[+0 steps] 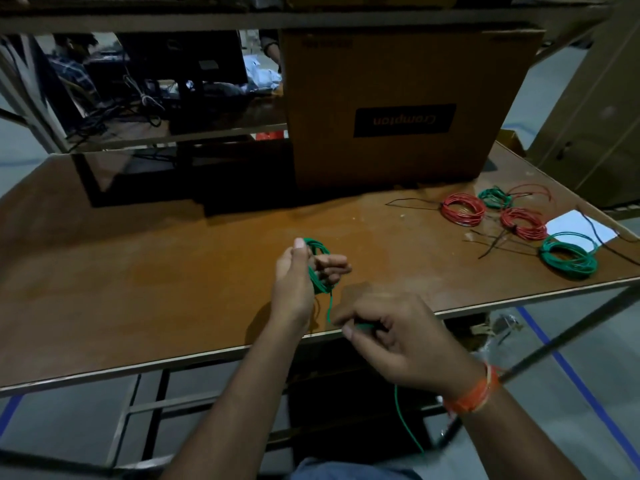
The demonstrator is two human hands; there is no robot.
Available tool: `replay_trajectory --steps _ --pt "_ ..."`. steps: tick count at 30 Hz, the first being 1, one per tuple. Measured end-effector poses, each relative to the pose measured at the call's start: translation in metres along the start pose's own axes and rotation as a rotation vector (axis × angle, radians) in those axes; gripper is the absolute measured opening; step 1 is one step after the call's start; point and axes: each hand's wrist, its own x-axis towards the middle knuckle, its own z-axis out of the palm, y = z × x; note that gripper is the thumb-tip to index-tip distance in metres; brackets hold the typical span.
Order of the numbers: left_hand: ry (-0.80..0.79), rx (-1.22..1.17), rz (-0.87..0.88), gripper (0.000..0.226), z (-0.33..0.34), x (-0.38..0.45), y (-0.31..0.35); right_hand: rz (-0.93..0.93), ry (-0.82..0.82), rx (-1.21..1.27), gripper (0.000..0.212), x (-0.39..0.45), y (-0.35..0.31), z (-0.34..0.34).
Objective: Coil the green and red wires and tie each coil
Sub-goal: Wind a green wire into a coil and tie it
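Head view: the left hand (294,271) holds a part-wound green coil (317,266) up above the tabletop (156,271), well in front of the cardboard box (398,109). Its thumb stands on the near side of the loops and its curled fingers (332,265) on the far side, so the coil stands roughly upright between them. From the coil's lower end the free green wire (329,308) drops toward the person, its long axis running from the coil to the right hand (394,341), which lies nearer the tabletop's front edge than the box. There thumb and forefinger pinch the wire; past that hand it hangs below the tabletop toward the floor. The next wrap likely turns on this: the right hand sits just below and right of the coil, and must carry its slack up and round the loops.

Right of the box lie finished red coils (462,209) and green coils (568,258), with black ties (498,240) between them.
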Motion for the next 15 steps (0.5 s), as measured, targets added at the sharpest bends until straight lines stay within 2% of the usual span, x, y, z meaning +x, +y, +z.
replay_trajectory --steps 3,6,9,13,15 --pt "-0.117 0.224 0.006 0.037 0.0 -0.006 -0.017 0.031 0.057 0.04 0.016 0.014 0.002 -0.017" --pt "-0.253 0.161 -0.032 0.038 -0.003 -0.011 -0.027 0.035 0.113 0.0 0.015 0.028 0.015 -0.033" --pt "-0.307 0.261 -0.11 0.035 -0.002 -0.011 -0.021 0.099 0.18 0.005 0.013 0.036 0.034 -0.041" --pt "-0.486 0.081 -0.229 0.045 -0.003 -0.01 -0.013 0.219 0.304 0.013 0.009 0.036 0.058 -0.03" --pt "-0.518 -0.035 -0.254 0.041 -0.007 -0.01 -0.013 0.267 0.356 0.017 0.005 0.031 0.066 -0.019"
